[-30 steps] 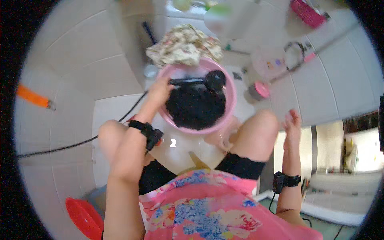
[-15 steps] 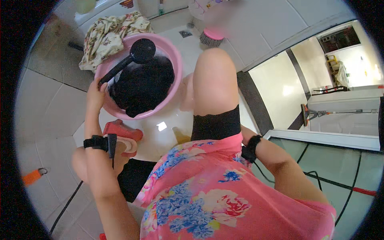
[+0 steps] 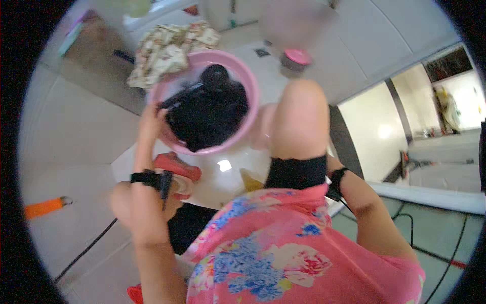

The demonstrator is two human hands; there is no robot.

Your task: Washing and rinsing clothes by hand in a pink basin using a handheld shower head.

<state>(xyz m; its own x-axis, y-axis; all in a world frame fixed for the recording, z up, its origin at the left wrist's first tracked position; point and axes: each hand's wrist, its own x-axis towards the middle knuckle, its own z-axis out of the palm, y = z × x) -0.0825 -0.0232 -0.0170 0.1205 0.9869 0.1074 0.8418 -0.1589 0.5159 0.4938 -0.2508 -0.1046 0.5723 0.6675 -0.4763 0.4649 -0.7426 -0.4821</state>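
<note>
My left hand (image 3: pixel 150 122) is closed round the handle of a black long-handled tool with a round head, apparently a shower head (image 3: pixel 215 76). It sits at the left rim of a pink basin (image 3: pixel 253 104), and the round head lies over the basin's far part. Dark wet-looking cloth (image 3: pixel 210 119) fills most of the basin, with whitish water or suds along the far left side. A cream floral cloth (image 3: pixel 164 53) hangs over the basin's far left rim. My right forearm bends in behind my raised thigh, which hides the right hand.
A red slipper (image 3: pixel 177 168) is on my left foot, close to the basin. Past the basin are a floor drain (image 3: pixel 261 52) and a pink-topped brush (image 3: pixel 297 57). An orange tag (image 3: pixel 43 207) is at left. A doorway opens at right, with a mop-like tool (image 3: pixel 405 164) beyond.
The whole view has shifted, so everything appears further right and lower. The black tool's round head has tipped and sits lower against the dark cloth. My left hand keeps its hold.
</note>
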